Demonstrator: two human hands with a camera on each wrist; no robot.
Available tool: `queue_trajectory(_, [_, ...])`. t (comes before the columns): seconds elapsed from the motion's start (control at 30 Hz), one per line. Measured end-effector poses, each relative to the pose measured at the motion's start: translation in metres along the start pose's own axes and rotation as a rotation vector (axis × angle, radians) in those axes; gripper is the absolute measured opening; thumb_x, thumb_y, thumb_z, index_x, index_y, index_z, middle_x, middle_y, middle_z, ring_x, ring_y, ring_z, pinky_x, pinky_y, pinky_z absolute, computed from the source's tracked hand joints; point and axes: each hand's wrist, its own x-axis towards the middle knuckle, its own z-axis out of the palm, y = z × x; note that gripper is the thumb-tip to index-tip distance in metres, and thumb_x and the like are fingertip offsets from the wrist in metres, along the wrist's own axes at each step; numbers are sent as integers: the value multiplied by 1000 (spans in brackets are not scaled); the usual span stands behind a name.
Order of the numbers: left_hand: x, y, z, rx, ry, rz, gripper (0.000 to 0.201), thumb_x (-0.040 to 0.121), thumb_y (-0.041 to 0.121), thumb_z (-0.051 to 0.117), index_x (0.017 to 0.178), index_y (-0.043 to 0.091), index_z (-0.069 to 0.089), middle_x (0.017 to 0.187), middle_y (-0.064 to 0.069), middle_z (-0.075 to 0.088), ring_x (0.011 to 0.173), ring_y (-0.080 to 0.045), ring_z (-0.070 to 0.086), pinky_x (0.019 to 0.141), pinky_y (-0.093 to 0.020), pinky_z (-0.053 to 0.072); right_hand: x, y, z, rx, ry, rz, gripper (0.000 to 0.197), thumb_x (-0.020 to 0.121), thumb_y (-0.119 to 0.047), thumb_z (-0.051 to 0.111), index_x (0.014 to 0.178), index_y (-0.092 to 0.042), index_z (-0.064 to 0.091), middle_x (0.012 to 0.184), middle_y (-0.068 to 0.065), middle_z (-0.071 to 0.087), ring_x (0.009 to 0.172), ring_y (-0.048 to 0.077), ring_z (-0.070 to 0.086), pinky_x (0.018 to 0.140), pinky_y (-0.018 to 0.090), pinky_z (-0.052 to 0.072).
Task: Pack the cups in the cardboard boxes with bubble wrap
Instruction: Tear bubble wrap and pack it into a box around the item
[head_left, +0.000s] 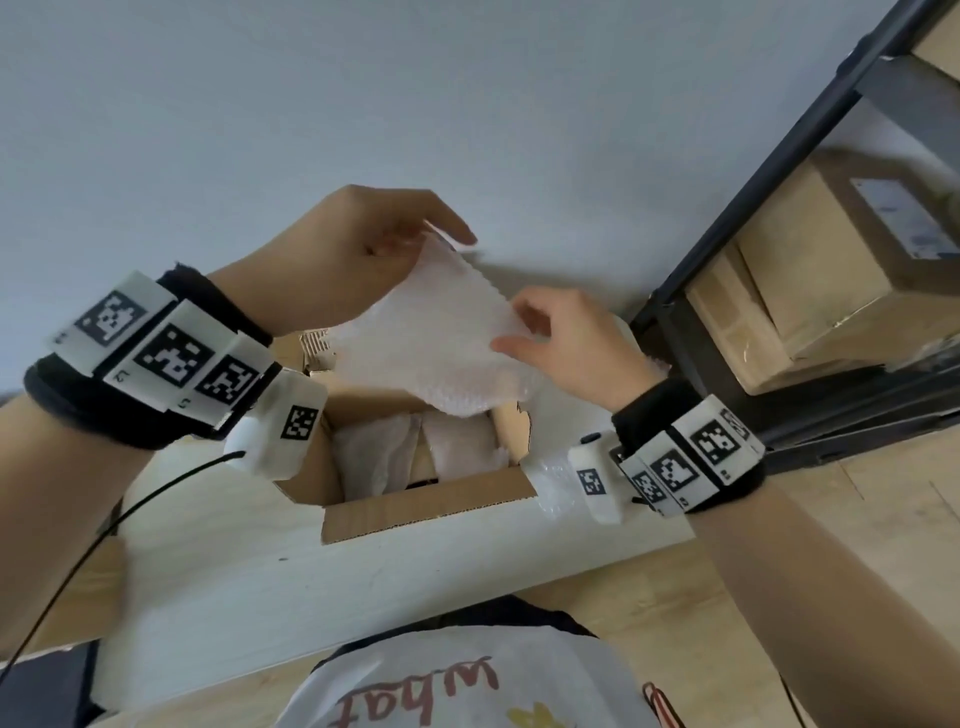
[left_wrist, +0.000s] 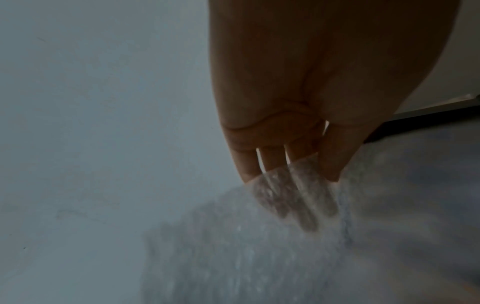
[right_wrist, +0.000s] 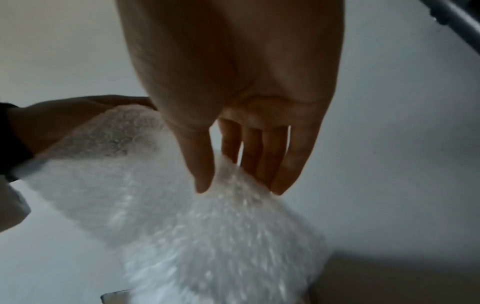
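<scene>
Step in hand: a judgement — spreading a sheet of bubble wrap (head_left: 436, 332) over the open cardboard box (head_left: 415, 506), as padding over what is already inside.
Left hand (head_left: 332, 260): pinches the far top corner of the sheet; thumb on one face, fingers (left_wrist: 283, 203) behind it, showing dimly through the film in the left wrist view.
Right hand (head_left: 566, 343): pinches the near right edge, thumb and fingers (right_wrist: 285, 168) clamped on the sheet from both sides.
Sheet position: held taut between the two hands, slanting above the box mouth, lower edge sagging toward the opening.
Cups: none plainly seen; pale wrapped bundles (head_left: 379, 457) lie inside the box, and whether they hold cups cannot be told.
Next move, as a judgement: lower both hands together, lay the sheet flat over the bundles, tuck the edges inside the walls, then let go before the flaps are closed.
Materials: sheet is thin translucent film with small round air cells, limp and crinkly; box is brown corrugated board, fluted edge showing on the near flap.
Bench (head_left: 249, 587): pale, smooth, box standing on it.
Surroundings: dark metal shelf (head_left: 727, 249) to the right, carrying taped cartons (head_left: 831, 270).
</scene>
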Motion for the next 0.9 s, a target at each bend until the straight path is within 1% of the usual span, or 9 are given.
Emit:
queue_trajectory(0.07, [-5, 0, 4, -38, 79, -16, 24, 90, -1, 47, 98, 16, 62, 89, -2, 71, 71, -12, 63, 62, -11, 46, 0, 2, 7, 44, 82, 62, 17, 86, -33, 68, 79, -20, 59, 71, -9, 59, 66, 8, 55, 58, 19, 40])
queue_trajectory(0.13, [-11, -1, 10, -55, 130, -39, 14, 88, 4, 53, 91, 15, 60, 84, 5, 69, 72, 2, 63, 66, -4, 43, 1, 2, 13, 190, 129, 152, 20, 87, -33, 66, 78, -16, 61, 76, 1, 65, 69, 14, 59, 65, 27, 48])
queue_trajectory(0.27, [-33, -9, 28, -59, 73, -59, 11, 87, 25, 61, 91, 15, 63, 97, 7, 70, 87, 2, 64, 82, -12, 49, -1, -5, 22, 520, 89, 352, 21, 92, -24, 60, 89, -3, 64, 94, 17, 68, 82, 31, 68, 68, 42, 60])
queue_trajectory(0.37, [-52, -21, 45, -3, 1, -58, 6, 85, 33, 61, 87, 28, 60, 112, 17, 65, 97, 4, 61, 89, -17, 47, -6, -11, 28, 750, 32, 454, 27, 97, -19, 51, 103, 5, 63, 104, 21, 67, 78, 28, 69, 59, 32, 58])
queue_trajectory(0.5, [-74, -39, 64, 32, -34, -38, 21, 86, 6, 61, 91, 27, 60, 132, 12, 53, 60, 6, 58, 58, -5, 39, -10, -18, 37, 1120, -54, 473, 32, 98, -14, 43, 115, 8, 58, 109, 24, 67, 88, 31, 69, 69, 35, 57])
queue_trajectory(0.6, [-86, -51, 74, 40, -25, -70, 42, 82, -10, 50, 105, 22, 66, 140, 12, 43, 90, 12, 58, 65, -9, 42, -16, -20, 46, 1334, -150, 452, 36, 95, -28, 50, 114, 0, 62, 105, 18, 69, 93, 27, 68, 77, 32, 57])
queue_trajectory(0.73, [-104, -65, 83, -5, -24, -75, 43, 86, -8, 49, 114, 21, 64, 144, 11, 37, 109, 0, 51, 78, 3, 35, -21, -20, 62, 890, -54, 290, 18, 84, -18, 69, 100, -8, 70, 99, 8, 73, 97, 23, 68, 92, 42, 53])
queue_trajectory(0.83, [-125, -85, 95, 116, 122, -179, 31, 88, 4, 56, 117, 16, 60, 145, 1, 41, 125, -13, 49, 102, -26, 41, -20, -21, 67, 552, 175, 141, 12, 81, -15, 72, 91, -14, 68, 91, -3, 71, 87, 15, 67, 83, 27, 55])
queue_trajectory(0.9, [-145, -101, 106, 262, 123, -318, 40, 90, 19, 59, 128, 12, 51, 152, -7, 32, 140, -21, 29, 114, -34, 23, -19, -23, 71, 293, 264, -111, 14, 80, -12, 72, 91, -11, 65, 100, -1, 68, 89, 15, 65, 75, 24, 53])
